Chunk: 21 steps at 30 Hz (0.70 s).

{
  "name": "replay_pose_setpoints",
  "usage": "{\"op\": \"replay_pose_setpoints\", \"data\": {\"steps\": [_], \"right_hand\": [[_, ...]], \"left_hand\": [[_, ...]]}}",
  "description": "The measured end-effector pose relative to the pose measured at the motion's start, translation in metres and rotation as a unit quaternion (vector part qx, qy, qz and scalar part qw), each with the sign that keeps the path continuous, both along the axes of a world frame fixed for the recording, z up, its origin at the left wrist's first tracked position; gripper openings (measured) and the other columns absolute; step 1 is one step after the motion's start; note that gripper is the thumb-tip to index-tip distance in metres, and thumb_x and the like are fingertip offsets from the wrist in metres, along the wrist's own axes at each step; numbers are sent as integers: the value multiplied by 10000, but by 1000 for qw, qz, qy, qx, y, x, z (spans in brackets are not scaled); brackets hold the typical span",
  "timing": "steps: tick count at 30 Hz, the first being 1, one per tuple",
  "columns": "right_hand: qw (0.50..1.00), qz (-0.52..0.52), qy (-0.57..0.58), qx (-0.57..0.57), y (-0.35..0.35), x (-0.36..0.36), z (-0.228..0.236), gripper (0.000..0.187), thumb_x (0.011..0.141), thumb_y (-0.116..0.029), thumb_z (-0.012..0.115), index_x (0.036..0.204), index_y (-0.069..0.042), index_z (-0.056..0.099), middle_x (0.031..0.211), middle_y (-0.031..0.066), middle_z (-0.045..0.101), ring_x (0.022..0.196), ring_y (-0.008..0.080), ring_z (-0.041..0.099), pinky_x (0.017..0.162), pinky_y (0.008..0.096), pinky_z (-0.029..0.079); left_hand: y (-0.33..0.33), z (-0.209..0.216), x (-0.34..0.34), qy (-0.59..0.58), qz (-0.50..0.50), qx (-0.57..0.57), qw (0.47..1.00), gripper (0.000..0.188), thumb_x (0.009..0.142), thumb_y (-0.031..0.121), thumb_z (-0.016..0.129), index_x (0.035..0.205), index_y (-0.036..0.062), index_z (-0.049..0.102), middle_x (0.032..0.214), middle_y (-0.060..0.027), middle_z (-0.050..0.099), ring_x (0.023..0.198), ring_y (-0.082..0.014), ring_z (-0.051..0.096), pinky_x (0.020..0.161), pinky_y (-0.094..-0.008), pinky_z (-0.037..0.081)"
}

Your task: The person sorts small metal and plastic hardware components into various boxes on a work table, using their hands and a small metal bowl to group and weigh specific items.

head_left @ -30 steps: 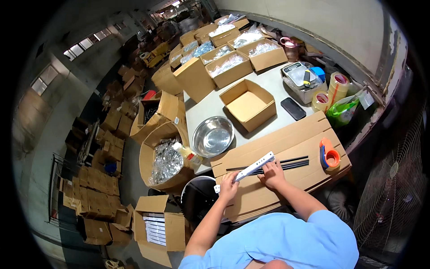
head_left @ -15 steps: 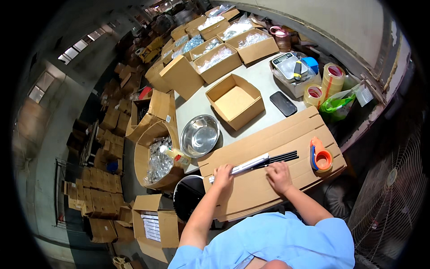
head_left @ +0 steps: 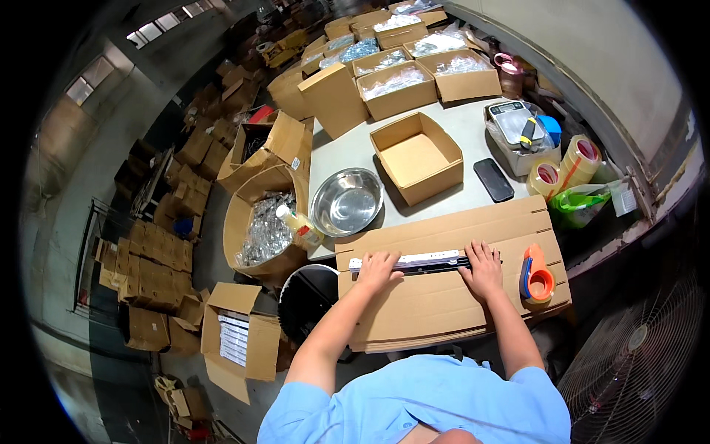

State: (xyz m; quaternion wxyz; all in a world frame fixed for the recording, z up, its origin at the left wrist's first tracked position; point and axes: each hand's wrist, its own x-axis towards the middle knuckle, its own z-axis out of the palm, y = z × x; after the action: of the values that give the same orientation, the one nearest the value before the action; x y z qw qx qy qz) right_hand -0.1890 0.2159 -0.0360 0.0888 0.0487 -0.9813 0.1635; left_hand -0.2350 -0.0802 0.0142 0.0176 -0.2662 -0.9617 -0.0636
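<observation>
A white drawer slide lies lengthwise on a stack of flat cardboard, with black metal rails along its near side. My left hand is closed over the left part of the slide, thumb on the near side. Over the right end of the rails lies my right hand, its fingers stretched out and slightly apart. The ends of the slide and rails are partly hidden under my fingers. To the right of that hand, an orange and blue tape dispenser rests on the cardboard.
Beyond the cardboard are a steel bowl, an open cardboard box and a phone. Tape rolls and a scale stand at the right. A box of white packages is at lower left, a fan at lower right.
The slide and rails have turned from slanting to nearly level, and the rails no longer jut far out on the right. My right hand has gone from curled fingers to lying stretched across their end.
</observation>
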Motion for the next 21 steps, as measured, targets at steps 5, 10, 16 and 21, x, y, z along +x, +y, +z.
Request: {"op": "replay_pose_setpoints", "data": {"steps": [5, 10, 16, 21], "right_hand": [[1000, 8, -17, 22, -11, -6, 14, 641, 804, -441, 556, 1331, -109, 405, 1413, 105, 344, 1330, 291, 261, 1077, 507, 163], [999, -31, -9, 2, -19, 0, 20, 718, 751, -412, 613, 1347, -86, 378, 1421, 133, 325, 1340, 300, 242, 1079, 538, 106], [995, -10, 95, 19, -24, 11, 2, 678, 745, -353, 626, 1320, -73, 403, 1416, 158, 323, 1335, 338, 238, 1060, 554, 119], [970, 151, 168, -93, -99, 58, 3, 533, 768, -172, 620, 1246, -23, 438, 1364, 215, 353, 1283, 419, 278, 1042, 524, 211]], "left_hand": [[-11, -30, 6, -9, 30, 48, 998, 369, 766, 256, 651, 1102, 157, 536, 1008, -62, 552, 1013, -247, 518, 857, -397, 400], [-14, -29, 5, -36, 42, 44, 998, 523, 722, 271, 694, 1196, 187, 489, 1089, -58, 542, 1092, -256, 487, 921, -469, 353], [-31, 24, 65, -28, 135, 134, 981, 507, 772, 303, 657, 1223, 165, 473, 1209, -105, 472, 1168, -257, 413, 991, -495, 249], [-103, 128, 169, -45, 120, 405, 905, 314, 880, 285, 524, 1102, 66, 559, 1140, -127, 521, 1108, -298, 464, 954, -435, 319]]}}
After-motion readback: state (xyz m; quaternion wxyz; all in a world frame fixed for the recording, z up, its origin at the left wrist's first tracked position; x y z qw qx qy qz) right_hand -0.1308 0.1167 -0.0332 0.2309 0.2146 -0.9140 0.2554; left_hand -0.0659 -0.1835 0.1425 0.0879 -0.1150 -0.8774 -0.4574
